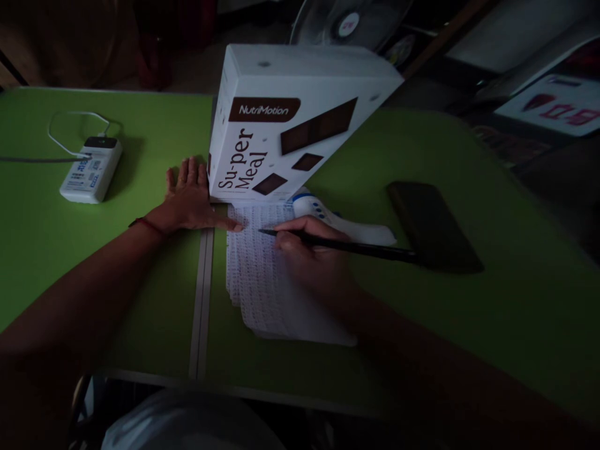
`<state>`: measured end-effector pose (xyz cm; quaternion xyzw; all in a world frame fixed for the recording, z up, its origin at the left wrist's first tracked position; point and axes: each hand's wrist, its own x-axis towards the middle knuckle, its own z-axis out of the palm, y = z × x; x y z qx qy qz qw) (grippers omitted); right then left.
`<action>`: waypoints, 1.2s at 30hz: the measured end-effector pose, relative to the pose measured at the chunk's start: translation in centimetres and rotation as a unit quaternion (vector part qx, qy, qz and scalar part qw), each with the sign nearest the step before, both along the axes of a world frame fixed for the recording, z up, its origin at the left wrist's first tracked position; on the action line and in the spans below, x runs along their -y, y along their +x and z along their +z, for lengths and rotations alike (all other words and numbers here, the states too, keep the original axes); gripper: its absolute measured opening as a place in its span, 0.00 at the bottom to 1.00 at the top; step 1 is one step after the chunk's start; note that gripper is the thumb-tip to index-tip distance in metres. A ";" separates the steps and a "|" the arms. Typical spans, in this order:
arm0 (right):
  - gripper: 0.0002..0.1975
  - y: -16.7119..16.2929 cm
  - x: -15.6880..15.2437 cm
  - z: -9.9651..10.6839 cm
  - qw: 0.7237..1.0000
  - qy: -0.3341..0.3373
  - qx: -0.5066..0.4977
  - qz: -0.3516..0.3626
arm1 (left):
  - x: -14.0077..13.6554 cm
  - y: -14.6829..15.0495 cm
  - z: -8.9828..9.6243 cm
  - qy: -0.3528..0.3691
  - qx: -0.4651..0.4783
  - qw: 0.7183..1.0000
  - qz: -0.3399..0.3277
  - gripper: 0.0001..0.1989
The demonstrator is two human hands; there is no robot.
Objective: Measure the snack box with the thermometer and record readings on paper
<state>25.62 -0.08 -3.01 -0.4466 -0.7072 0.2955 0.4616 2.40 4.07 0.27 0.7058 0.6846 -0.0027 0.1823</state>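
My right hand (312,244) grips a dark pen (370,249), its tip pointing left over a sheet of paper (257,275) covered in rows of small handwriting. I cannot tell whether the tip touches the page. More sheets seem to lie under the top one, and its lower right part looks blank. My left hand (190,200) lies flat with fingers spread on the green table, its thumb reaching onto the paper's left edge. Just beyond the paper stands a white NutriMotion box (290,125), close to the left fingers. A white and blue handheld device (344,225) lies behind my right hand.
The green folding table (154,300) has a metal seam (202,306) left of the paper. A white power bank-like device (91,169) with cables sits at the left. A dark rectangular object (434,225) lies at the right. Behind the table is a fan (347,25).
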 end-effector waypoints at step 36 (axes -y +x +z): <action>0.04 0.0 -0.1 -0.2 0.999 -0.020 0.016 0.041 | -0.1 -0.1 -0.1 -0.009 -0.023 1.000 -0.007 0.84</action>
